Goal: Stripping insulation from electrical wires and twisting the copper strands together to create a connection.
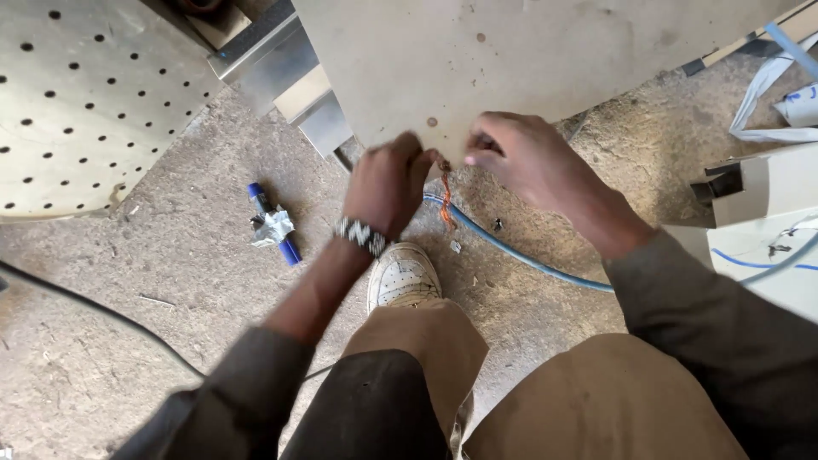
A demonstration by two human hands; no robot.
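on the floor at the left lies a small blue tool (pixel 273 225) wrapped in grey tape. the left hand (pixel 388 183) has its fingers closed at the lower edge of a pale board (pixel 528 51). between the hands hangs a thin orange wire (pixel 446 200). it looks light and bendy, best pinched near its top. the right hand (pixel 524 158) pinches there too. a blue cable (pixel 528 255) runs across the floor.

The floor (pixel 196 281) was rough, dusty concrete, lit by flat daylight. Left of the big pale board (pixel 528 51) leaned a perforated panel (pixel 77 102); between them sat metal channels (pixel 281 72). Right of the board stood white boxes (pixel 767 213).
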